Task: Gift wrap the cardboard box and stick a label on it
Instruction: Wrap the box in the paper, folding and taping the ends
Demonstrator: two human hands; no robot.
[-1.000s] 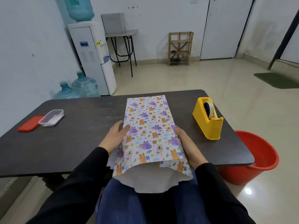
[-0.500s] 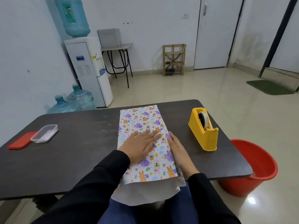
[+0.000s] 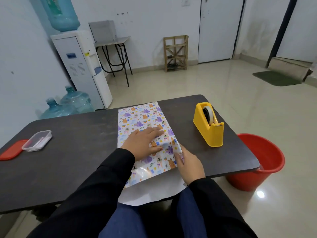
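Patterned wrapping paper (image 3: 137, 117) with cartoon animals lies folded over the box on the dark table (image 3: 77, 134); the box itself is hidden under it. My left hand (image 3: 142, 143) presses flat on top of the paper with straight fingers. My right hand (image 3: 188, 162) pinches the paper's right edge near the front and lifts it slightly. The paper's white underside (image 3: 154, 191) hangs over the table's front edge onto my lap.
A yellow tape dispenser (image 3: 208, 124) stands right of the paper. A clear plastic container (image 3: 36, 140) and its red lid (image 3: 10, 152) lie at the table's left. A red bucket (image 3: 257, 162) sits on the floor by the right corner.
My left hand moved from the paper's left side onto its top and stays pressed there. My right hand shifted from resting along the right side to pinching and lifting that edge.
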